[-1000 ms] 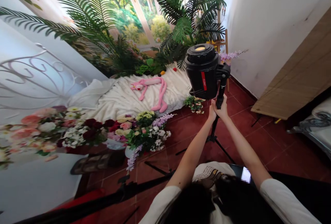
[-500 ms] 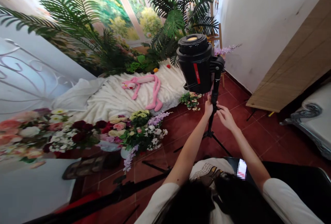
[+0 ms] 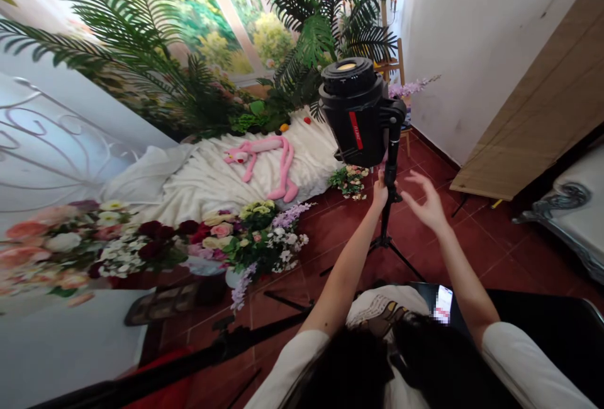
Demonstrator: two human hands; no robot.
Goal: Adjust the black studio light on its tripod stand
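Note:
A black studio light (image 3: 353, 113) with a red label tops an upright black light stand (image 3: 386, 217) in front of me. My left hand (image 3: 380, 192) grips the stand's pole just below the lamp; the pole hides part of the fingers. To the right of the pole, my right hand (image 3: 428, 202) is raised with its fingers apart and holds nothing. A small knob (image 3: 396, 197) juts from the pole between the two hands.
A pink plush panther (image 3: 271, 151) lies on white draped fabric (image 3: 202, 173). Artificial flowers (image 3: 255, 236) line its front, palm fronds its back. Another black pole (image 3: 207, 358) slants across the lower left. A phone (image 3: 442, 304) rests on a black surface (image 3: 533, 321) beside me.
My right hand has come off the pole's knob and moved right and slightly up, its fingers spreading. The left hand keeps its hold on the stand.

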